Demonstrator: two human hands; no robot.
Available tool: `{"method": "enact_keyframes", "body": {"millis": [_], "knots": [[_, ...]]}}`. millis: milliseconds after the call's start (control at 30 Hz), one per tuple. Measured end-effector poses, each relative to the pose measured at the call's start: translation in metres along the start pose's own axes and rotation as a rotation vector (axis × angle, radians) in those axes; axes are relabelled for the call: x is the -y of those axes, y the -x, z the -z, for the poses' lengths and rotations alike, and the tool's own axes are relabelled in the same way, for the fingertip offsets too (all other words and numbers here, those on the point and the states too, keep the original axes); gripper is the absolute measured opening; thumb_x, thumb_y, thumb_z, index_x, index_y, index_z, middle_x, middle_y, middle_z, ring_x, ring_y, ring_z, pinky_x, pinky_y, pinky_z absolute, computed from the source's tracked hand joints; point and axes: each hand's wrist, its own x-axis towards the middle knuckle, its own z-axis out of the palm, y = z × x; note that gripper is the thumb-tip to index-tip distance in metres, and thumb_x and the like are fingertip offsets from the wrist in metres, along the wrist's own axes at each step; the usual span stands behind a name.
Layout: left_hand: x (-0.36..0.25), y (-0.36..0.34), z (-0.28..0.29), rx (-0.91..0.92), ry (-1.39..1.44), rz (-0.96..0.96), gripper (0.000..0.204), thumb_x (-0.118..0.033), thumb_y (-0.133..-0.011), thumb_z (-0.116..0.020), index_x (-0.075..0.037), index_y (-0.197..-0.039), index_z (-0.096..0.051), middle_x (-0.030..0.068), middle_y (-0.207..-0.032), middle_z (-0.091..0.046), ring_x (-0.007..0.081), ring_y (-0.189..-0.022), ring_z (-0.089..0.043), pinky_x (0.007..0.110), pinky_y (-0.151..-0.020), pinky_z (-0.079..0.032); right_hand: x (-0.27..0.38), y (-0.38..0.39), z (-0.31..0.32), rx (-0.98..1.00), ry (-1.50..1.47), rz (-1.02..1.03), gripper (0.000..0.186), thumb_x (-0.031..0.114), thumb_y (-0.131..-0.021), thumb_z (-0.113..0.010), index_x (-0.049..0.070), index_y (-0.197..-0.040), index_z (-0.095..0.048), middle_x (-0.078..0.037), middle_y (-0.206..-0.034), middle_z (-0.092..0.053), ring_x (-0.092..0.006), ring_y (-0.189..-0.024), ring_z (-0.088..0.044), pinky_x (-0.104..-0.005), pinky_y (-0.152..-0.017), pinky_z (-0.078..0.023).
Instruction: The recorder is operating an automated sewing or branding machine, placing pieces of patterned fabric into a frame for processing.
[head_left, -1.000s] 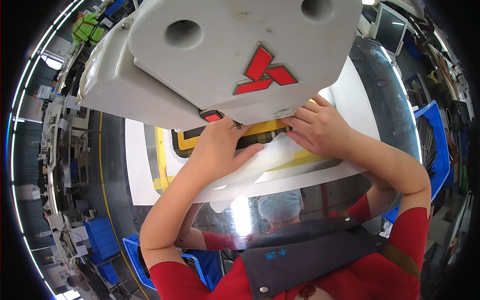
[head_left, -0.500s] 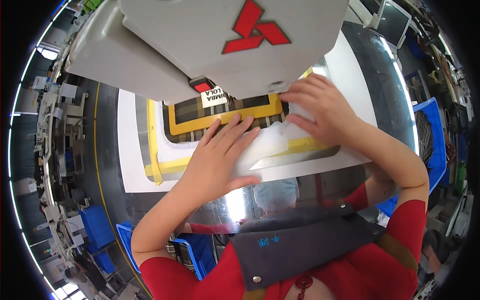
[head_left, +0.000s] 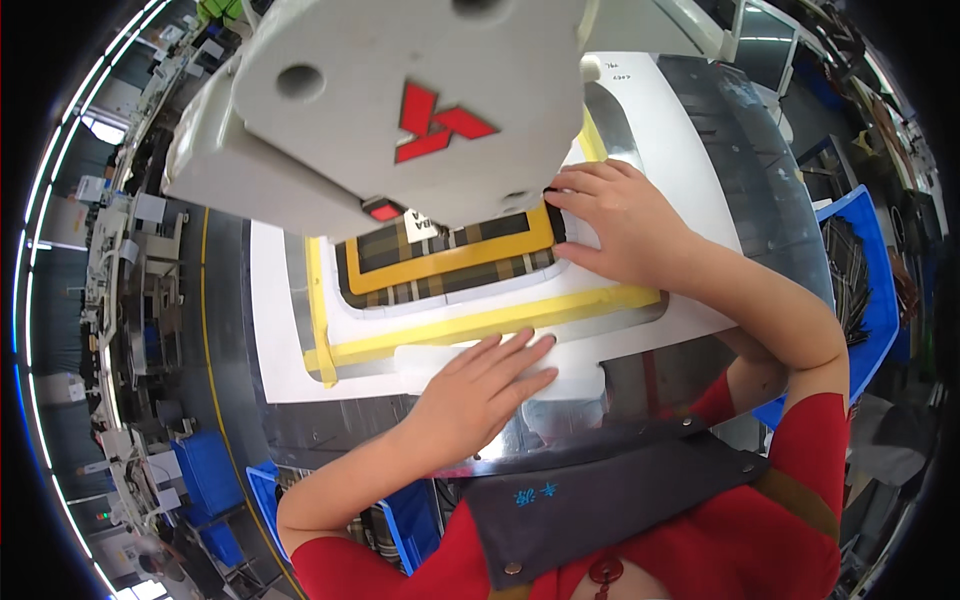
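Note:
A plaid fabric panel (head_left: 410, 293) with an orange-yellow frame (head_left: 445, 266) on top lies in the opening of a white template sheet (head_left: 700, 190), under the pale sewing machine head (head_left: 340, 130). My right hand (head_left: 630, 225) is at the panel's right edge, thumb and fingers apart, fingertips touching the frame's corner area. Near the template's front edge, my left hand (head_left: 480, 395) lies flat with fingers spread over a loose thin white sheet (head_left: 415, 365). That sheet reaches past the template's edge. The machine head hides the panel's far part.
Yellow tape strips (head_left: 480, 322) border the template opening. A shiny metal table (head_left: 330, 425) lies beneath. Blue bins stand at the right (head_left: 870, 300) and below the table's left side (head_left: 410, 520). A monitor (head_left: 765, 45) is at the far right.
My left hand has moved from the frame toward me, and the loose white sheet has slid with it, uncovering the panel's front edge and tape. My right hand stays at the panel's right edge.

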Motion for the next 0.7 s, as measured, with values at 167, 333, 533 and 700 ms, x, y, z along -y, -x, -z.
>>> {"method": "enact_keyframes", "body": {"millis": [167, 333, 533, 700], "knots": [[-0.002, 0.007, 0.013, 0.026, 0.072, -0.072, 0.05, -0.017, -0.082, -0.071, -0.016, -0.13, -0.056, 0.0057, -0.144, -0.049, 0.0243, -0.133, -0.046, 0.042, -0.107, -0.04, 0.003, 0.005, 0.025, 0.102, 0.008, -0.097, 0.046, 0.024, -0.077, -0.076, 0.002, -0.116, -0.065, -0.008, -0.132, -0.059, -0.0246, -0.123, -0.052, -0.0404, -0.106, -0.036], [0.006, 0.007, 0.028, -0.035, 0.086, -0.147, 0.05, -0.02, -0.081, -0.072, -0.016, -0.128, -0.057, 0.0068, -0.14, -0.053, 0.0262, -0.13, -0.05, 0.042, -0.105, -0.041, 0.006, 0.008, 0.047, 0.13, -0.001, -0.168, 0.047, 0.023, -0.077, -0.076, 0.003, -0.118, -0.065, -0.008, -0.133, -0.058, -0.0252, -0.124, -0.052, -0.0397, -0.106, -0.036], [0.012, 0.016, 0.043, -0.198, 0.149, -0.115, 0.043, -0.017, -0.075, -0.075, -0.015, -0.117, -0.063, 0.0059, -0.127, -0.062, 0.0273, -0.12, -0.058, 0.046, -0.101, -0.044, -0.005, 0.031, 0.082, 0.123, -0.026, -0.235, 0.049, 0.023, -0.077, -0.075, 0.003, -0.12, -0.065, -0.008, -0.137, -0.056, -0.0236, -0.124, -0.051, -0.0382, -0.108, -0.034], [0.012, 0.015, 0.044, -0.251, 0.162, -0.115, 0.037, -0.015, -0.075, -0.074, -0.014, -0.111, -0.066, 0.0058, -0.122, -0.065, 0.0268, -0.117, -0.059, 0.046, -0.1, -0.044, -0.012, 0.042, 0.093, 0.08, -0.07, -0.323, 0.043, 0.017, -0.075, -0.075, 0.004, -0.116, -0.067, -0.007, -0.133, -0.059, -0.0249, -0.125, -0.052, -0.0388, -0.108, -0.037]]}}
